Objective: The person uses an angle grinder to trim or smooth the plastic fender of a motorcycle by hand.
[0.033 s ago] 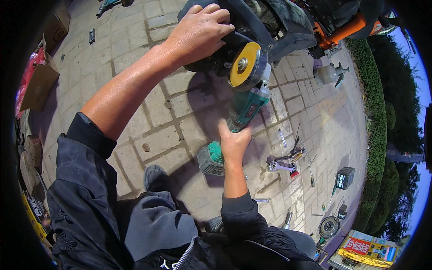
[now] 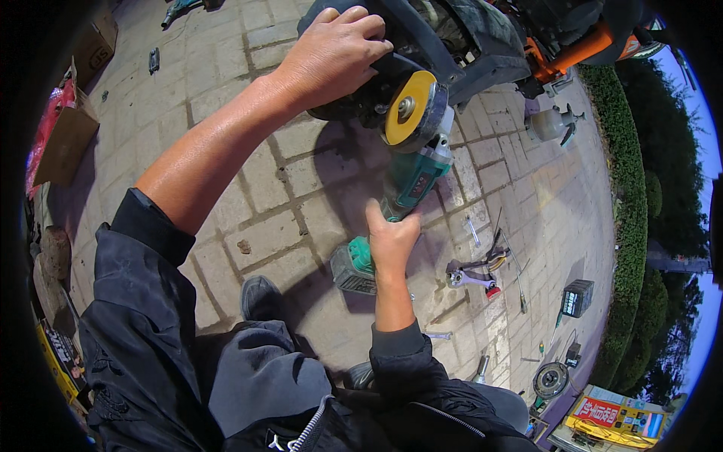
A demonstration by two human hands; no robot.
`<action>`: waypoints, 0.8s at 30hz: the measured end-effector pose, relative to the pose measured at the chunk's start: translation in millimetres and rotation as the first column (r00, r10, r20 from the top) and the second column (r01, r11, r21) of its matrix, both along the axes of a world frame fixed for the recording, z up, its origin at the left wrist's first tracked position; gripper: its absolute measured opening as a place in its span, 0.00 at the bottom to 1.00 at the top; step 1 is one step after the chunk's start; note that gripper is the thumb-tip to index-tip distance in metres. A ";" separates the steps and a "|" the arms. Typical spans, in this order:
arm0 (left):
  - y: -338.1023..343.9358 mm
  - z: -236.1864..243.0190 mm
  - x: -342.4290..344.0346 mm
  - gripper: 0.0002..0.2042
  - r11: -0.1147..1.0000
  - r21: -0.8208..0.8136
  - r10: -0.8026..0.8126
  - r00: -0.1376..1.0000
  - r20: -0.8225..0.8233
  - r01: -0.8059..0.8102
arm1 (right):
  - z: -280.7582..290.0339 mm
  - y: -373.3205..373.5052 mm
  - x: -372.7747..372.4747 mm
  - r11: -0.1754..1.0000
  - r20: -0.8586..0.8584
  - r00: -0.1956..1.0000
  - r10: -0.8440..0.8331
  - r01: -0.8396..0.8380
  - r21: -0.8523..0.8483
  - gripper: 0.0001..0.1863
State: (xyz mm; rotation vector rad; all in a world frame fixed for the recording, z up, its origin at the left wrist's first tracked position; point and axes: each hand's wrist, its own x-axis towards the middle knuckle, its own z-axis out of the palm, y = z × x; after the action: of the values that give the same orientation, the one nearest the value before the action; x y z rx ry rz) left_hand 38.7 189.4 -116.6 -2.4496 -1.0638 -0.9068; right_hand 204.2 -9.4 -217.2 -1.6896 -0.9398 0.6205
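My right hand (image 2: pixel 395 239) is wrapped round the body of a green cordless angle grinder (image 2: pixel 409 179), between its head and its battery (image 2: pixel 352 265). A yellow disc (image 2: pixel 410 108) is fitted at the grinder's upper end. The disc is close under a dark frame part (image 2: pixel 422 38) of a black and orange machine; whether they touch I cannot tell. My left hand (image 2: pixel 337 56) is closed over the near left edge of that machine, its fingertips partly hidden.
Brick paving (image 2: pixel 260 188) lies underfoot. Pliers-like tools (image 2: pixel 474 277), a spanner (image 2: pixel 472 231) and a black battery (image 2: pixel 577 298) are on the right, with a round metal part (image 2: pixel 550 380) further down. A spray bottle (image 2: pixel 548 124) is near the hedge (image 2: pixel 623 188). An open cardboard box (image 2: pixel 68 143) stands left.
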 end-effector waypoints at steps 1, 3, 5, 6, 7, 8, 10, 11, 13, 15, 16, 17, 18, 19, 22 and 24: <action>0.0 -0.1 -0.3 0.19 1.000 0.005 0.004 1.000 -0.003 -0.004 | 0.7 0.1 -0.3 1.000 -0.004 1.000 0.002 -0.003 -0.015 0.21; -1.0 1.2 -0.3 0.19 1.000 -0.012 0.003 1.000 -0.004 -0.003 | -1.2 -0.1 0.2 1.000 0.015 1.000 -0.003 0.003 -0.021 0.21; -0.5 0.6 0.7 0.19 1.000 -0.009 0.000 1.000 -0.001 0.000 | -1.8 0.0 1.1 0.999 0.012 1.000 -0.015 0.015 -0.032 0.21; 0.4 -0.5 1.2 0.19 1.000 0.003 0.000 1.000 0.001 0.000 | -1.3 0.1 1.2 0.999 -0.001 1.000 -0.022 0.022 -0.040 0.21; 0.9 -1.1 1.5 0.19 1.000 0.014 0.000 1.000 0.003 0.000 | -0.6 0.3 1.3 0.998 -0.015 0.999 -0.030 0.029 -0.048 0.21; 0.8 -1.0 1.8 0.19 1.000 0.006 0.000 1.000 0.004 0.000 | 0.1 0.4 1.5 0.999 -0.013 1.000 -0.025 0.024 -0.042 0.21; -0.1 0.4 1.2 0.19 1.000 -0.011 0.003 1.000 0.005 -0.003 | 1.6 0.9 0.8 1.000 -0.013 1.000 -0.011 0.011 -0.028 0.21; -0.2 0.9 0.6 0.19 1.000 -0.012 0.002 1.000 0.005 -0.001 | 1.8 1.3 0.3 1.000 -0.006 1.000 -0.010 0.010 -0.016 0.21; -0.3 1.6 -0.1 0.19 1.000 -0.014 -0.004 1.000 0.007 0.004 | 2.0 1.9 -0.2 1.000 0.011 1.000 -0.011 0.011 0.008 0.22; 0.1 1.8 -0.1 0.19 1.000 -0.022 -0.009 1.000 0.006 0.009 | 0.2 2.1 1.3 1.000 -0.002 1.000 -0.006 0.006 0.001 0.22; 0.4 1.6 0.3 0.19 1.000 -0.026 -0.012 1.000 0.007 0.013 | -0.4 2.2 2.2 1.000 -0.008 1.000 -0.004 0.004 -0.003 0.22; 0.5 1.3 1.1 0.19 1.000 -0.023 -0.009 1.000 0.007 0.009 | -0.3 2.2 2.9 1.000 -0.004 1.000 -0.003 0.003 -0.006 0.22; 0.3 1.2 0.8 0.19 1.000 -0.020 -0.003 1.000 0.005 0.003 | -0.1 2.3 2.8 1.000 -0.002 1.000 -0.001 0.001 -0.008 0.22; 0.0 1.3 0.5 0.20 1.000 -0.017 0.003 1.000 0.003 -0.003 | 0.1 2.3 2.5 1.000 0.000 1.000 0.002 -0.002 -0.011 0.22; -0.4 1.5 0.6 0.20 1.000 -0.015 -0.001 1.000 -0.004 0.001 | -3.2 2.5 3.5 0.999 0.012 1.000 -0.008 0.009 -0.043 0.21; -0.2 1.2 0.6 0.20 1.000 -0.012 0.000 1.000 -0.002 0.000 | 0.0 2.4 1.9 0.999 -0.004 1.000 -0.009 0.009 -0.038 0.21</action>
State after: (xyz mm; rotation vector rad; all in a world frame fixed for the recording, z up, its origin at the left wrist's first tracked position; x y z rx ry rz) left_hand 39.3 189.2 -115.4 -2.4600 -1.0719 -0.9007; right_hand 206.1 -7.0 -217.1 -1.7244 -0.9219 0.6395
